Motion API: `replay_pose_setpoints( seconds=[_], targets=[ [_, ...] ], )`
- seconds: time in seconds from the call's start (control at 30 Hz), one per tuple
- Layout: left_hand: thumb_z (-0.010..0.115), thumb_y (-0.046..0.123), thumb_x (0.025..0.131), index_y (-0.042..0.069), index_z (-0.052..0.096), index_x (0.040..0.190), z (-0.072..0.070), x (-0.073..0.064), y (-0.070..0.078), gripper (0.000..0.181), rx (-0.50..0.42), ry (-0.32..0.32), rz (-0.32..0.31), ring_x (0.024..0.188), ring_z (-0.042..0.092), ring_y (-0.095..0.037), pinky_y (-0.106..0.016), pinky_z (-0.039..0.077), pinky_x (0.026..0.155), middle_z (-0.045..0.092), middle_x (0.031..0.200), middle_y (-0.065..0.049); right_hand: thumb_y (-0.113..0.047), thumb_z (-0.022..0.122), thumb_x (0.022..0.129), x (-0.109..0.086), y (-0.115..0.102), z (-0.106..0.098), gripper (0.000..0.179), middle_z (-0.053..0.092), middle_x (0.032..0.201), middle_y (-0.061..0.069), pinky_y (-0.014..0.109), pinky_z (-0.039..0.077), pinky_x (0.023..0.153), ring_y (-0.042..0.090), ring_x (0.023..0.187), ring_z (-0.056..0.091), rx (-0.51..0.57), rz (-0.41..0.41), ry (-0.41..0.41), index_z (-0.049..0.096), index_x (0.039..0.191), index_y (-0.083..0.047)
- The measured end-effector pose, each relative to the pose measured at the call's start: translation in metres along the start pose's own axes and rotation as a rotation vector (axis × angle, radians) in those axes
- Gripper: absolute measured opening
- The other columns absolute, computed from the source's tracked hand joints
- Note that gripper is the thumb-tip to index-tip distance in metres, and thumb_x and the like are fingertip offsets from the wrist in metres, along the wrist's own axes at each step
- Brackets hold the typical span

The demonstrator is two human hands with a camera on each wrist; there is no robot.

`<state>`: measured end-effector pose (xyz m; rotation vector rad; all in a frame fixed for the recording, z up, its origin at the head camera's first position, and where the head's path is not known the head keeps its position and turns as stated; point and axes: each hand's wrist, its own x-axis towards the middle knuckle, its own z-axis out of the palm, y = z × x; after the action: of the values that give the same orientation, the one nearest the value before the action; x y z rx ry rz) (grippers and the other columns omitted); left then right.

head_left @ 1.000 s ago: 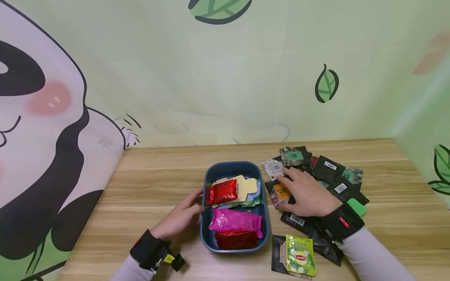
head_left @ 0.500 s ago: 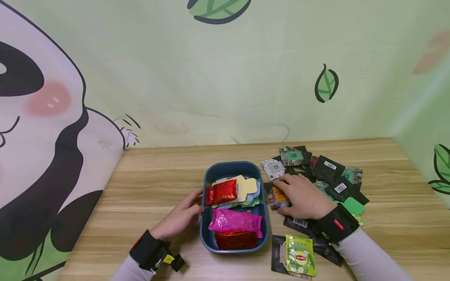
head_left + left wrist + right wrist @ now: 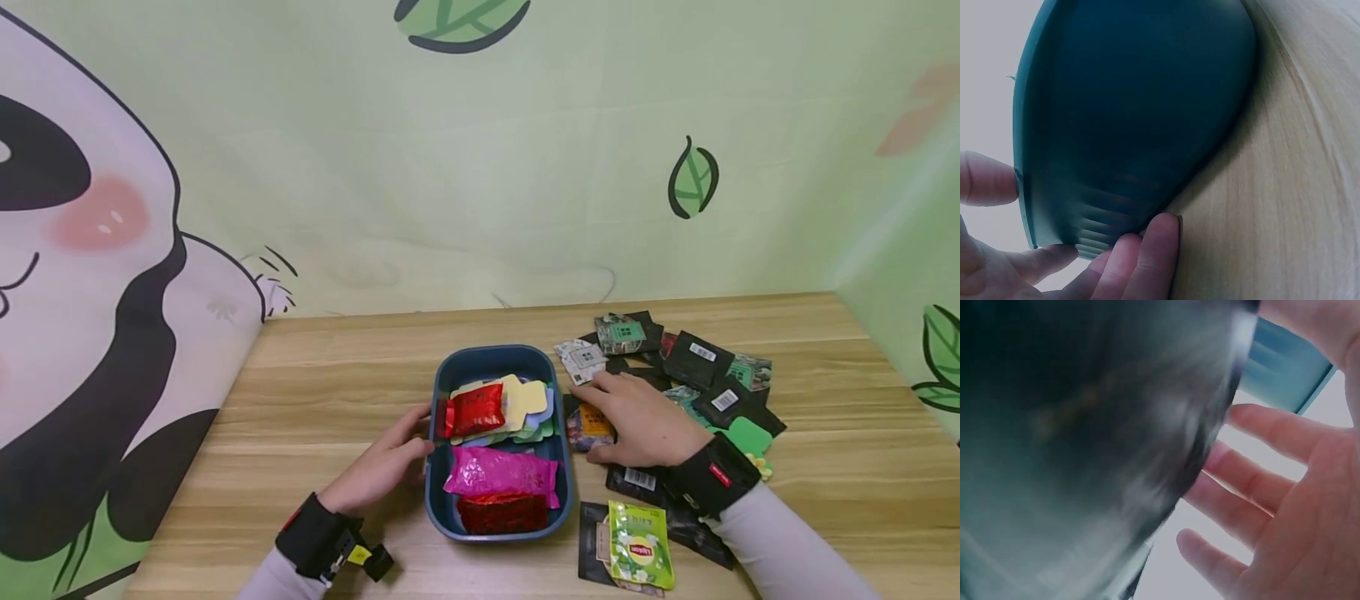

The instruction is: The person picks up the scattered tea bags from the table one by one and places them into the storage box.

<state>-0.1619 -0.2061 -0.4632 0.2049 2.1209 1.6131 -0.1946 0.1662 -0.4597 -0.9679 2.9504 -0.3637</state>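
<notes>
A dark blue plastic box (image 3: 566,492) holds a red foil packet (image 3: 478,410), a pink packet (image 3: 501,472), a dark red packet (image 3: 502,513) and pastel paper cut-outs (image 3: 535,398). My left hand (image 3: 378,467) touches its left side. In the left wrist view, the thumb meets the rim while the other fingers rest along the outer wall (image 3: 1147,94). My right hand (image 3: 645,421) lies over a packet with an orange label (image 3: 596,421), thumb near its lower edge and fingertips near its upper edge. A blurred dark packet (image 3: 1085,437) covers much of the right wrist view, its edge against the fingertips.
Black and patterned packets (image 3: 699,358) overlap behind the right hand, with a white patterned packet (image 3: 581,358) beside them. Green paper cut-outs (image 3: 748,435) lie by the right wrist. A green Lipton packet (image 3: 641,546) rests on a dark packet (image 3: 592,542) at the front.
My right hand has shifted slightly left and towards me, uncovering the white patterned packet and covering more of the orange-labelled one. The left hand and box stay in place.
</notes>
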Motion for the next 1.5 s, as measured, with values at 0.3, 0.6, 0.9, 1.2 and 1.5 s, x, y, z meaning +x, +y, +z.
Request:
replay_pose_setpoints(
  seconds=[0.3,0.6,0.9,1.2,1.5],
  targets=[
    [0.045,0.020,0.099,0.013,0.029,0.158,0.001,-0.002,-0.001,0.061,-0.017,-0.006,0.008,0.126,0.049,-0.038,-0.047,0.052,0.090,0.037,0.153,-0.019,-0.054,0.079,0.069,-0.001,0.001,0.003,0.094,0.048,0.112,0.004,0.031,0.038,0.071,0.016,0.089,0.040,0.033,0.014,0.011,0.051,0.148,-0.010],
    [0.046,0.020,0.099,0.014,0.029,0.158,0.001,-0.001,-0.002,0.061,-0.016,-0.003,0.005,0.125,0.050,-0.037,-0.047,0.052,0.090,0.037,0.153,-0.019,-0.053,0.078,0.070,0.000,0.005,0.003,0.087,0.048,0.110,0.002,0.031,0.038,0.072,0.016,0.090,0.041,0.025,0.014,0.129,0.057,0.142,-0.008],
    [0.046,0.020,0.098,0.014,0.029,0.158,0.002,-0.001,-0.001,0.062,-0.010,0.009,-0.003,0.126,0.049,-0.037,-0.047,0.051,0.092,0.038,0.152,-0.018,-0.046,0.078,0.073,-0.001,0.003,-0.017,0.083,0.048,0.119,0.004,0.032,0.047,0.082,0.015,0.099,0.047,0.063,-0.032,0.247,0.056,0.142,-0.005],
    [0.045,0.019,0.099,0.015,0.029,0.158,0.000,0.001,-0.002,0.061,-0.023,0.003,-0.005,0.124,0.049,-0.036,-0.046,0.052,0.091,0.038,0.152,-0.017,-0.045,0.077,0.076,-0.005,-0.015,-0.037,0.076,0.048,0.128,-0.001,0.030,0.049,0.088,0.012,0.111,0.044,0.148,-0.073,0.309,0.058,0.141,-0.011],
    [0.045,0.020,0.099,0.012,0.027,0.158,0.001,0.000,0.002,0.062,-0.007,-0.012,0.007,0.130,0.046,-0.040,-0.049,0.050,0.093,0.034,0.155,-0.020,-0.047,0.073,0.081,-0.008,-0.056,-0.040,0.069,0.045,0.133,-0.007,0.026,0.049,0.089,0.006,0.114,0.043,0.299,-0.207,0.261,0.059,0.141,-0.015]
  ],
)
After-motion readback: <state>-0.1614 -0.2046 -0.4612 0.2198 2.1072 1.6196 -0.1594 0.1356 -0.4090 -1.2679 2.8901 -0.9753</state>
